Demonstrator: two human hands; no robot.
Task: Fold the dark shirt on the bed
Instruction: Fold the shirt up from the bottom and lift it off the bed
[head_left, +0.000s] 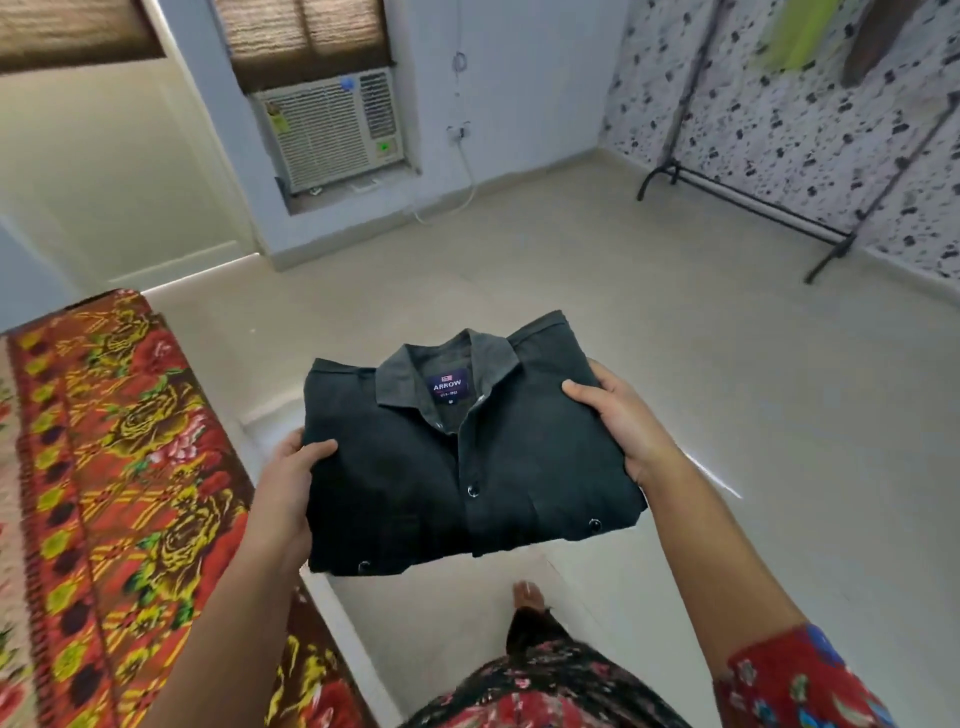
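Both hands, left hand (283, 486) and right hand (618, 423), grip the folded dark shirt (462, 462) between them, collar label (450, 385) reading "ARROW".

dark shirt (415, 467), folded, collar up, held aloft

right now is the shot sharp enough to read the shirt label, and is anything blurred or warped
Head view: the dark shirt is sharp, its label reads ARROW; the bedspread at the left edge is softly blurred; the wide lens skews the clothes rack; a bright streak glares on the floor beside the right hand.
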